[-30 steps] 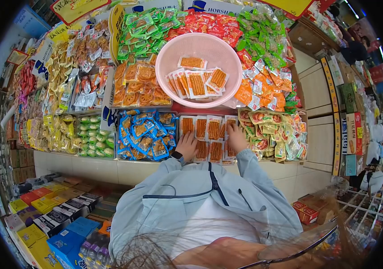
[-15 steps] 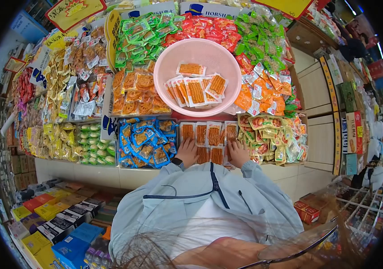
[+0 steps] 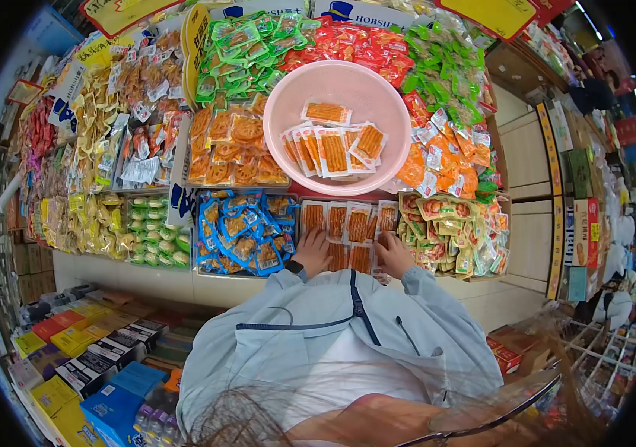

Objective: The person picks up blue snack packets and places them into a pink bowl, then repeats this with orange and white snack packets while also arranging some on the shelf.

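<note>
Flat clear packets of orange-brown snack strips lie in rows in a compartment at the front of the display. My left hand, with a dark watch on its wrist, rests on the packets at the left side with its fingers stretched out. At the right side my right hand touches the packets, its fingers somewhat bent but apart; their tips are partly hidden. Behind the hands stands a pink plastic basket with several similar packets inside.
Blue snack packets fill the bin to the left, beige-green packets the one to the right. Orange packets, green packets and red packets surround the basket. Boxed goods stand behind me at the left.
My right hand has drawn slightly back toward me, and its fingers are more bent. More of the right-hand packet shows. My left hand stays in place; the view has shifted slightly.
</note>
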Action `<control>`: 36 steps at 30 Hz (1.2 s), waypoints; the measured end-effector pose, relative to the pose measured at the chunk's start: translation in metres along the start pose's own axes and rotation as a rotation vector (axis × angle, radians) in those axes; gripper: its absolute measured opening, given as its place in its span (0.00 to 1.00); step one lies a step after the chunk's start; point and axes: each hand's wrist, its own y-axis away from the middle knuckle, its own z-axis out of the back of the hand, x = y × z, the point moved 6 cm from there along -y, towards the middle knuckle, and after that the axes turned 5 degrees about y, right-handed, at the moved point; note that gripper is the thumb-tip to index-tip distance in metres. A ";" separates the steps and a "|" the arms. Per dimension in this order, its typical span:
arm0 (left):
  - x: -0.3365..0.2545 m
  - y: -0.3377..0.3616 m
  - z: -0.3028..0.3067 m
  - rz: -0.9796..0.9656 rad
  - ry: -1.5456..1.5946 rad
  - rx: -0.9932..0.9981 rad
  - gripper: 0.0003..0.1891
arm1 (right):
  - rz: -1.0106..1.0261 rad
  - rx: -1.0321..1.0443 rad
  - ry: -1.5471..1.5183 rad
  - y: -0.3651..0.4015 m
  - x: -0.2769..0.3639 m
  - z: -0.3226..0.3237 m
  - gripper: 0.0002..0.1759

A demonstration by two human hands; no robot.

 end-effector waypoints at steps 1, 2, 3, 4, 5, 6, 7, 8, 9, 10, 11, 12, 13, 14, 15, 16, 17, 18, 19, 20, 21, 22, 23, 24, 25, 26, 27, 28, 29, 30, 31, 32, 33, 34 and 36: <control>0.000 0.000 -0.001 0.004 0.002 0.010 0.29 | 0.005 -0.014 -0.027 0.001 -0.002 -0.003 0.39; 0.000 0.000 0.000 0.003 -0.002 -0.003 0.29 | 0.010 -0.028 -0.055 0.002 -0.003 -0.005 0.37; 0.000 0.001 0.000 -0.001 -0.007 -0.014 0.29 | 0.021 -0.052 -0.071 0.002 -0.003 -0.006 0.36; 0.000 0.001 0.000 -0.005 -0.011 -0.025 0.29 | 0.032 -0.076 -0.088 0.001 -0.003 -0.007 0.35; 0.001 0.002 -0.001 -0.008 -0.013 -0.031 0.29 | 0.043 -0.098 -0.106 0.002 -0.002 -0.009 0.34; 0.001 0.002 -0.001 -0.012 -0.015 -0.036 0.29 | 0.038 -0.126 -0.148 0.002 -0.001 -0.005 0.34; 0.001 0.001 -0.001 -0.017 -0.018 -0.043 0.28 | 0.032 -0.155 -0.190 0.003 -0.001 -0.001 0.33; 0.001 0.001 -0.001 -0.013 -0.021 -0.043 0.28 | 0.026 -0.184 -0.232 0.004 -0.001 0.004 0.33; 0.001 0.001 -0.002 -0.008 -0.024 -0.044 0.28 | 0.008 -0.174 -0.287 0.003 -0.004 0.002 0.33; 0.001 0.001 -0.002 -0.004 -0.027 -0.045 0.28 | -0.009 -0.164 -0.342 0.003 -0.007 0.000 0.33; 0.000 0.001 -0.002 -0.006 -0.028 -0.048 0.28 | -0.025 -0.153 -0.397 0.002 -0.009 -0.001 0.33; 0.000 0.001 -0.001 -0.006 -0.028 -0.051 0.28 | -0.043 -0.161 -0.502 0.002 -0.011 0.005 0.33; 0.000 0.002 -0.002 -0.005 -0.029 -0.055 0.28 | -0.058 -0.169 -0.607 0.001 -0.010 0.019 0.33; 0.000 0.002 -0.003 -0.006 -0.026 -0.054 0.29 | -0.071 -0.175 -0.711 -0.001 -0.009 0.035 0.33; 0.002 0.002 -0.006 -0.005 -0.023 -0.054 0.29 | -0.038 -0.236 -0.754 -0.002 -0.003 0.065 0.33; 0.003 0.003 -0.008 -0.002 -0.020 -0.054 0.30 | -0.004 -0.294 -0.798 -0.003 0.004 0.103 0.33; 0.002 0.004 -0.007 -0.004 -0.024 -0.063 0.30 | 0.029 -0.353 -0.843 -0.006 0.010 0.135 0.33; 0.001 0.004 -0.006 -0.008 -0.028 -0.070 0.30 | 0.099 -0.454 -0.881 -0.012 0.012 0.163 0.33; 0.000 0.003 -0.004 -0.014 -0.032 -0.078 0.30 | 0.168 -0.557 -0.917 -0.022 0.010 0.188 0.33; -0.001 0.003 -0.003 -0.009 -0.041 -0.078 0.30 | 0.175 -0.659 -0.799 -0.036 0.006 0.212 0.33; -0.001 0.002 -0.001 -0.005 -0.049 -0.077 0.30 | 0.181 -0.758 -0.680 -0.056 -0.001 0.232 0.32; -0.002 0.003 0.000 0.001 -0.058 -0.076 0.30 | 0.158 -0.725 -0.721 -0.087 -0.015 0.240 0.31; -0.001 0.004 -0.001 0.004 -0.053 -0.075 0.30 | 0.135 -0.692 -0.762 -0.120 -0.029 0.246 0.30; -0.001 0.003 -0.001 0.007 -0.048 -0.076 0.30 | 0.087 -0.719 -0.655 -0.151 -0.037 0.252 0.29; -0.002 0.003 -0.002 0.010 -0.041 -0.074 0.29 | 0.037 -0.743 -0.547 -0.176 -0.039 0.256 0.27; -0.001 0.003 -0.003 0.012 -0.038 -0.067 0.29 | -0.039 -0.605 -0.490 -0.199 -0.041 0.255 0.25; 0.000 0.003 -0.005 0.014 -0.037 -0.060 0.30 | -0.114 -0.467 -0.432 -0.219 -0.041 0.252 0.24; 0.000 0.003 -0.006 0.015 -0.036 -0.052 0.30 | -0.188 -0.331 -0.373 -0.230 -0.042 0.245 0.22; 0.000 0.003 -0.007 0.017 -0.044 -0.044 0.29 | -0.103 -0.533 -0.334 -0.227 -0.036 0.251 0.20; 0.001 0.003 -0.007 0.017 -0.054 -0.035 0.29 | -0.017 -0.736 -0.294 -0.221 -0.029 0.250 0.18; 0.002 0.003 -0.007 0.019 -0.060 -0.028 0.29 | 0.072 -0.935 -0.249 -0.203 -0.010 0.260 0.16; 0.002 0.003 -0.007 0.015 -0.064 -0.033 0.29 | 0.111 -1.017 -0.363 -0.180 -0.003 0.264 0.13; 0.002 0.002 -0.007 0.012 -0.066 -0.037 0.29 | 0.149 -1.094 -0.478 -0.139 0.017 0.275 0.10; 0.001 0.004 -0.007 0.008 -0.066 -0.039 0.28 | 0.078 -1.086 -0.478 -0.116 0.015 0.257 0.09; -0.001 0.003 -0.005 0.013 -0.046 -0.052 0.28 | 0.016 -1.032 -0.463 -0.076 0.005 0.206 0.08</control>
